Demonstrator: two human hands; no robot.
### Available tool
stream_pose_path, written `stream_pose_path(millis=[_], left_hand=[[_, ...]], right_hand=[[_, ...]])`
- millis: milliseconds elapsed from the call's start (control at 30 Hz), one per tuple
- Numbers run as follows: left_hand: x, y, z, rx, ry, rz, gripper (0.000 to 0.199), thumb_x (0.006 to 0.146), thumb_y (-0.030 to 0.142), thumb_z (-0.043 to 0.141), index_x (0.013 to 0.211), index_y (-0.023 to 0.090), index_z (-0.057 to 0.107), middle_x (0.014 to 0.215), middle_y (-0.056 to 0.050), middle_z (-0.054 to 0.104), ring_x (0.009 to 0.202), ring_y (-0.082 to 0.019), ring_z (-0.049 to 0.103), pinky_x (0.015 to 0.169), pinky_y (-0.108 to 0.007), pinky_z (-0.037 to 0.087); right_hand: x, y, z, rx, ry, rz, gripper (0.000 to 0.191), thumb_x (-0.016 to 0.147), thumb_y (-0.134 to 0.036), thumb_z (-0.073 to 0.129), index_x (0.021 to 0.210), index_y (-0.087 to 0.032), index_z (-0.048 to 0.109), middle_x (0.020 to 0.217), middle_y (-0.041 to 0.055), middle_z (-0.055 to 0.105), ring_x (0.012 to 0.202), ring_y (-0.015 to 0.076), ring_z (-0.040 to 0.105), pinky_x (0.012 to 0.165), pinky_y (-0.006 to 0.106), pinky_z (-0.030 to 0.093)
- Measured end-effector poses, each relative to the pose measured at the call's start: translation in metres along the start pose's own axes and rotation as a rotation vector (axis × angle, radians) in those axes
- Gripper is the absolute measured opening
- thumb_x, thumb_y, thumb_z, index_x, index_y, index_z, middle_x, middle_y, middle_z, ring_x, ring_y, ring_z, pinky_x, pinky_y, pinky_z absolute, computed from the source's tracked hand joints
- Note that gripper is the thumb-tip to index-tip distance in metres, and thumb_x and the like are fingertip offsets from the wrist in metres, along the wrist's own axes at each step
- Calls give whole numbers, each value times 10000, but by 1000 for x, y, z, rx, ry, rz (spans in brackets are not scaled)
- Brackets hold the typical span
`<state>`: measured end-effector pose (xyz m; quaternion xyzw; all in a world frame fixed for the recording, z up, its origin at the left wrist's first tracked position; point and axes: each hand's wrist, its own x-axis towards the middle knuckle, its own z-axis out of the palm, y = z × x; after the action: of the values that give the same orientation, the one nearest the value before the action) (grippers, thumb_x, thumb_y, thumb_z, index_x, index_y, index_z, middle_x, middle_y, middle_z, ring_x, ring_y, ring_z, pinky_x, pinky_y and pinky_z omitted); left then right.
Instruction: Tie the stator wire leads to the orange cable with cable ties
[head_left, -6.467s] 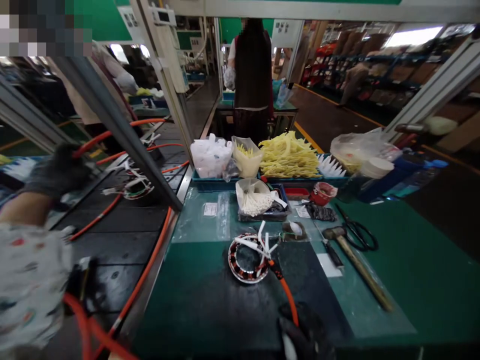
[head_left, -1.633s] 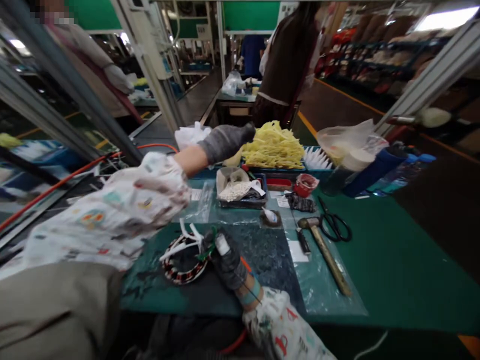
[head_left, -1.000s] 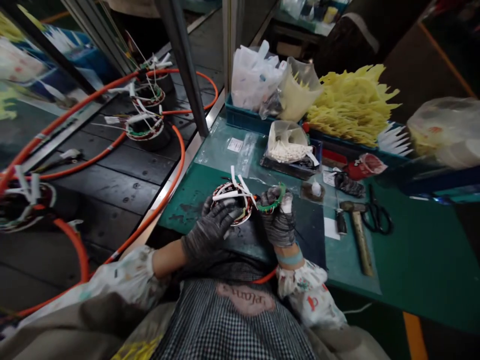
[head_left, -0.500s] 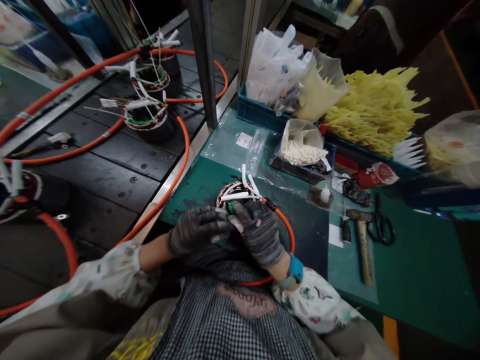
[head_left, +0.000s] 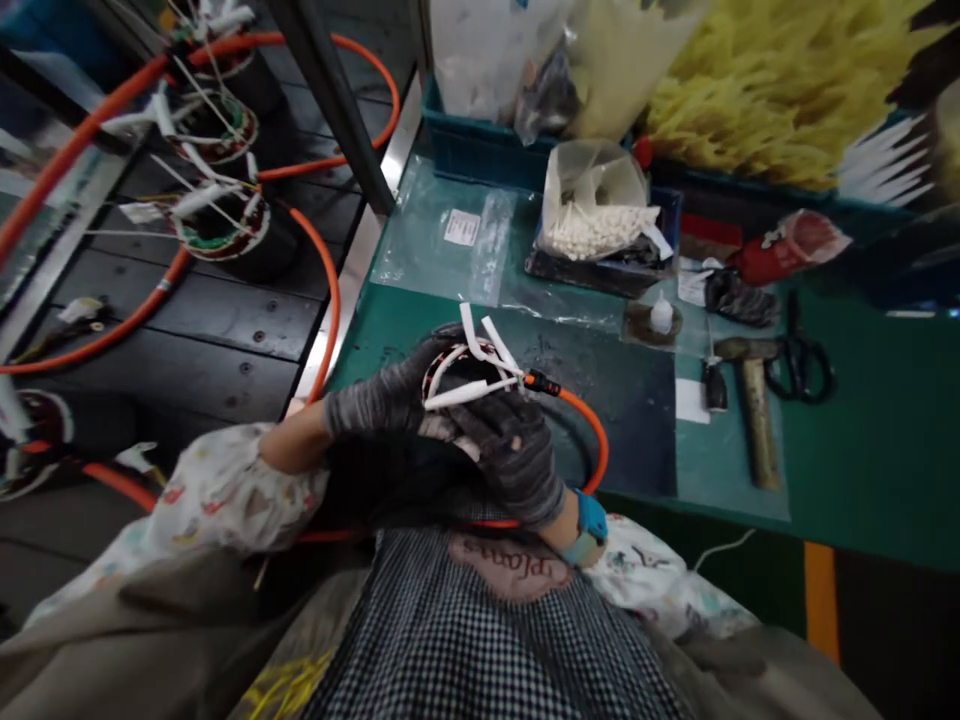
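A motor stator (head_left: pixel 433 383) with a white-laced winding ring sits at the near edge of the green table, in front of my apron. White sleeved leads (head_left: pixel 491 345) stick up from it, and an orange cable (head_left: pixel 598 430) leaves its right side through a black connector. My left hand (head_left: pixel 401 393), in a grey knit glove, curls round the stator's left side, with its fingertips partly hidden behind the ring. On the near right side my right hand (head_left: pixel 517 450), gloved alike, bends its fingers over the stator's rim and grips it. The stator's lower body is mostly hidden by the hands.
On the right lie a hammer (head_left: pixel 756 415), black scissors (head_left: pixel 806 360) and a small white-capped bottle (head_left: pixel 661 315). Behind them stand a box of white pieces (head_left: pixel 600 225) and yellow sleeves (head_left: pixel 765 90). More stators (head_left: pixel 232 230) with orange cables rest on the dark conveyor at left, beside a metal post (head_left: pixel 330 95).
My left hand has moved from the near side to the stator's left side and closed round it. My right hand stays on the near right. The view has shifted closer to the table.
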<state>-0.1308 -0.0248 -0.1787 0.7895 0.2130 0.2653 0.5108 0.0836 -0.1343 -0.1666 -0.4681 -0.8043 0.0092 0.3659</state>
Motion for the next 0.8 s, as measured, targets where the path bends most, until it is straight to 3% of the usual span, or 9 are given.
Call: stream_pose_path(millis=[100, 200, 367, 567, 800], left_hand=[[-23, 20, 9, 123, 22, -49, 1147, 865, 443, 916, 1762, 392, 203, 1816, -127, 280, 1676, -404, 311, 1370, -655, 316], [-36, 30, 10, 174, 41, -85, 1121, 888, 437, 899, 1760, 399, 195, 1811, -130, 288, 1677, -420, 297, 1378, -689, 254], [-44, 26, 15, 136, 59, -70, 1129, 899, 506, 870, 1761, 438, 144, 1807, -100, 297, 1673, -443, 291, 1359, -739, 262], [-46, 24, 21, -32, 154, -142, 997, 938, 436, 849, 1722, 503, 236, 1752, -38, 438, 1580, -388, 491, 1269, -654, 508], [-51, 24, 17, 64, 135, -147, 998, 917, 457, 868, 1713, 459, 266, 1748, -80, 424, 1584, -368, 483, 1310, -601, 455]], right_hand=[[-16, -6, -1, 40, 74, -22, 210, 1046, -146, 665, 1182, -164, 823, 1093, 97, 846, 1065, 245, 741, 926, 368, 626], [-22, -6, 3, 51, 77, -67, 190, 1037, -135, 656, 1073, -180, 836, 1006, 81, 843, 952, 214, 724, 838, 340, 613], [-15, -12, 11, 56, 101, -71, 241, 1056, -159, 614, 987, -192, 843, 1018, 69, 840, 973, 227, 704, 872, 368, 613], [-8, -24, 9, -8, 40, 8, 247, 1053, -131, 618, 1012, -194, 853, 1038, 54, 846, 1015, 223, 719, 939, 354, 622], [-14, -16, -1, -19, -56, -69, 223, 1069, -167, 633, 1095, -199, 852, 1153, 46, 861, 1064, 237, 770, 959, 387, 668]])
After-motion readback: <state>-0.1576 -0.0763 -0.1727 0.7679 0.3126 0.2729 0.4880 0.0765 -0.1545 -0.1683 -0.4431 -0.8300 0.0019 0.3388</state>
